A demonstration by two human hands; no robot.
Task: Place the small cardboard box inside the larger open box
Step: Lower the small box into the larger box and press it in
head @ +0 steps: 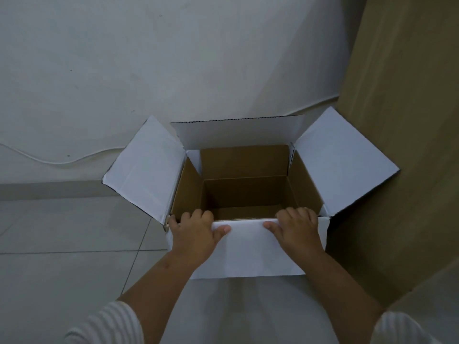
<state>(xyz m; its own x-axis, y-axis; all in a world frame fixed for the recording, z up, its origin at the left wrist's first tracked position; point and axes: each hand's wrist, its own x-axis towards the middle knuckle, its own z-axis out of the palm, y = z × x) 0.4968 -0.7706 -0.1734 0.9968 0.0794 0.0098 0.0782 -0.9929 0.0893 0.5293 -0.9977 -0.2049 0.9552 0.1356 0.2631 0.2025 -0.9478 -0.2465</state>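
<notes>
I see the larger open box [238, 170] standing on the tiled floor [62, 232], close against a white wall [124, 58]. It is white outside and brown inside, with all four flaps spread open: the left flap [146, 167] and right flap [342, 160] angle outward, the far flap [236, 131] stands up toward the wall, and the near flap [248, 247] folds down toward me.

My left hand [196, 232] lies on the near rim at its left corner, fingers curled over the edge into the box and thumb pressed flat on the near flap. My right hand [295, 229] does the same at the right corner, fingers hooked over the rim, thumb on the flap. Both hands grip that rim and nothing else.

The inside of the box shows only bare brown cardboard; I cannot find the small cardboard box anywhere in view.

A tall brown cardboard panel [397, 120] stands just beside the box on the right, touching the right flap. A thin white cable [49, 161] runs along the base of the wall on the left. Striped sleeves [106, 326] show at the bottom.
</notes>
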